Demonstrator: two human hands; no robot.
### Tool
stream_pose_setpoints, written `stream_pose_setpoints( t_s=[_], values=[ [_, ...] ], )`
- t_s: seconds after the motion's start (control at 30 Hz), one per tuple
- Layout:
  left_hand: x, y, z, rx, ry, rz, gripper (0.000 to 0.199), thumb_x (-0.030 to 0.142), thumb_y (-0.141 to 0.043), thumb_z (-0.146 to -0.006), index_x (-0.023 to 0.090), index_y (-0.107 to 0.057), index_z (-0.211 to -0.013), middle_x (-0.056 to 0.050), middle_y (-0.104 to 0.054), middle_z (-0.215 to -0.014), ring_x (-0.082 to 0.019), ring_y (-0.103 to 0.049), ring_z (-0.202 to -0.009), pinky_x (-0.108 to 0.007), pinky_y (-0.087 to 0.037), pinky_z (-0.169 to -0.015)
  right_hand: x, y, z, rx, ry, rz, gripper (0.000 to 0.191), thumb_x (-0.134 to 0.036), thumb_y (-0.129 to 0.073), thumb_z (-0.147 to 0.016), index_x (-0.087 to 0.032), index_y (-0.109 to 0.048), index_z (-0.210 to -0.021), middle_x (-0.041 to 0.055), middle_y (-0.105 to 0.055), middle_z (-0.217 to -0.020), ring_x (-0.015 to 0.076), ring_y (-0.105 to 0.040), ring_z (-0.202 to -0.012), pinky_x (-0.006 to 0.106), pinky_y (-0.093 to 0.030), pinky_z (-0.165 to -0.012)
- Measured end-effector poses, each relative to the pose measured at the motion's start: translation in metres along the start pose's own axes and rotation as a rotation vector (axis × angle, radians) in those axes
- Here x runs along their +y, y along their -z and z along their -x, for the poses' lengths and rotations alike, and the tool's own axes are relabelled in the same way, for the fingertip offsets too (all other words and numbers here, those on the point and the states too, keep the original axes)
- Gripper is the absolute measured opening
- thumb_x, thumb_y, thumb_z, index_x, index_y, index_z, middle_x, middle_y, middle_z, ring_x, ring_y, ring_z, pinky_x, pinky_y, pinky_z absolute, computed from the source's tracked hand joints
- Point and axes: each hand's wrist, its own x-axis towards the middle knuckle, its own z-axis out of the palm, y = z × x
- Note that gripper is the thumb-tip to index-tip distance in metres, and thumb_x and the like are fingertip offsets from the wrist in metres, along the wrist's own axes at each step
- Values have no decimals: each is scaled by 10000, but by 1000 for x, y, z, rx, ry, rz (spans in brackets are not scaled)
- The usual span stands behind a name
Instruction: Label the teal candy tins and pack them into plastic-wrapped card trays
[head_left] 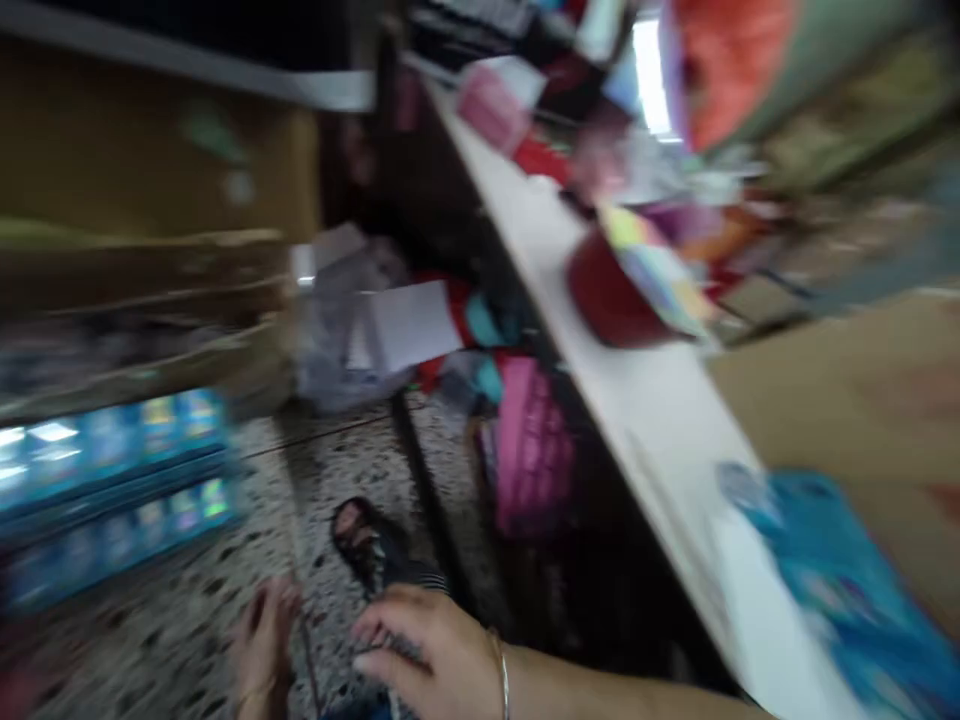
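Note:
My right hand (431,650), with a thin bracelet at the wrist, reaches in from the lower right. Its thumb and fingers are curved and apart, and I make out nothing held between them. Just beyond it a foot in a dark sandal (367,545) stands on the speckled floor (352,450). Lower left of that is my left hand (262,640), small and smeared by motion, so its grip does not show. Nearest to it on the left lies a blue strip of small packs (112,460) with clear windows.
An open cardboard box (277,190) stands at left. White paper (416,325) and plastic bags lie ahead, beside a pink basket (529,440). A pale shelf edge (600,380) slants down the right side, bearing a dark red bowl (615,295) and a blue package (847,590).

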Motion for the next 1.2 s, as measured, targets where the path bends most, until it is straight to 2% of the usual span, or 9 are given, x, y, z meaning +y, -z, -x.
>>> stream_pose_setpoints(
  t_s=[0.07, 0.13, 0.23, 0.37, 0.5, 0.67, 0.93, 1.07, 1.2],
  values=[
    [9, -24, 60, -27, -75, -161, 543, 568, -686, -643, 272, -597, -1088, -76, -598, -1122, -352, -522, -1135, -502, -441, -949, -29, 49, 57, 72, 133, 133, 229, -381, -490, -905, -219, -629, -992, 66, -666, -880, 174, -608, -839, 274, -491, -799],
    [22, -53, 123, -98, -457, -335, 441, 557, -608, -732, 262, -606, -1060, -79, -617, -1088, -329, -547, -1097, -496, -414, -984, -43, 91, 130, 205, 118, 239, 240, -359, -449, -932, -206, -623, -991, 73, -664, -857, 164, -602, -806, 262, -495, -757],
    [35, -109, 230, -574, -1148, -396, 258, 433, -553, -825, 257, -625, -1001, -66, -654, -1007, -261, -603, -976, -426, -448, -948, -38, 129, 252, 578, -84, 348, 229, -325, -426, -947, -207, -623, -938, 68, -648, -836, 158, -592, -779, 264, -485, -710],
    [19, -188, 361, -1352, -1741, -633, 339, 353, -573, -849, 278, -593, -1178, -64, -658, -1135, -232, -588, -1065, -387, -463, -934, -5, 138, 386, 1093, -317, 388, 276, -394, -445, -937, -204, -601, -813, 53, -620, -778, 176, -565, -738, 298, -459, -699],
    [-20, -243, 432, -1640, -1950, -940, 527, 386, -700, -744, 191, -578, -1219, -163, -547, -1323, -328, -470, -1258, -536, -347, -1059, 20, 127, 464, 1323, -461, 209, 330, -458, -453, -917, -194, -596, -780, 50, -617, -774, 184, -557, -737, 302, -442, -699],
    [-34, -268, 455, -1753, -1894, -1179, 267, 329, -651, -785, 224, -657, -1031, -119, -628, -1217, -282, -546, -1192, -483, -387, -1051, 35, 108, 507, 1363, -476, -45, 334, -458, -462, -895, -185, -609, -770, 32, -613, -758, 178, -552, -752, 287, -421, -707],
    [-13, -285, 487, -1759, -1591, -1510, 331, 490, -535, -823, 267, -689, -1014, -62, -718, -971, -263, -607, -1102, -366, -460, -930, 53, 111, 522, 1276, -323, -318, 313, -437, -465, -886, -181, -609, -777, 4, -601, -719, 151, -547, -712, 262, -441, -681],
    [-11, -289, 500, -1654, -1615, -1568, 340, 466, -442, -876, 252, -691, -968, -54, -716, -825, -219, -662, -851, -292, -461, -768, 62, 125, 517, 1338, -269, -31, 304, -405, -518, -864, -191, -618, -1055, 78, -636, -1023, 203, -576, -935, 337, -479, -824],
    [-12, -281, 508, -1574, -1667, -1503, 428, 431, -312, -939, 221, -666, -820, -33, -665, -693, -165, -607, -658, -256, -410, -627, 83, 153, 489, 1339, -204, 317, 590, -378, -626, -796, -204, -463, -1336, 137, -505, -1341, 281, -417, -1262, 481, -351, -1047]
  ],
)
